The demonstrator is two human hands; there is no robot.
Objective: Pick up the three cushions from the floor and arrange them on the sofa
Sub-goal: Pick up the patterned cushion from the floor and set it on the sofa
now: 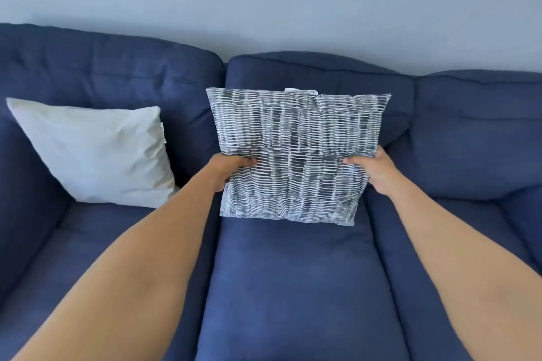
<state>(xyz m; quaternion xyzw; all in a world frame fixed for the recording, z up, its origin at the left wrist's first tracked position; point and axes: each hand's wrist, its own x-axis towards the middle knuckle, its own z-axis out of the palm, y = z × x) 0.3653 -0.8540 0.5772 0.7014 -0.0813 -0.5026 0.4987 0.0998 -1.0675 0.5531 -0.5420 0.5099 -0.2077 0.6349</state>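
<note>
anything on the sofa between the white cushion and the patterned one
Nothing loose. In the head view, only bare blue sofa and the person's left hand and forearm lie between the white cushion and the patterned cushion.

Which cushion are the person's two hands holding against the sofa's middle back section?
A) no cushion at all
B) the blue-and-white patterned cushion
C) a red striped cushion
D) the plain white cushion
B: the left hand and right hand grip the sides of the patterned cushion, while the white cushion leans untouched on the sofa.
</note>
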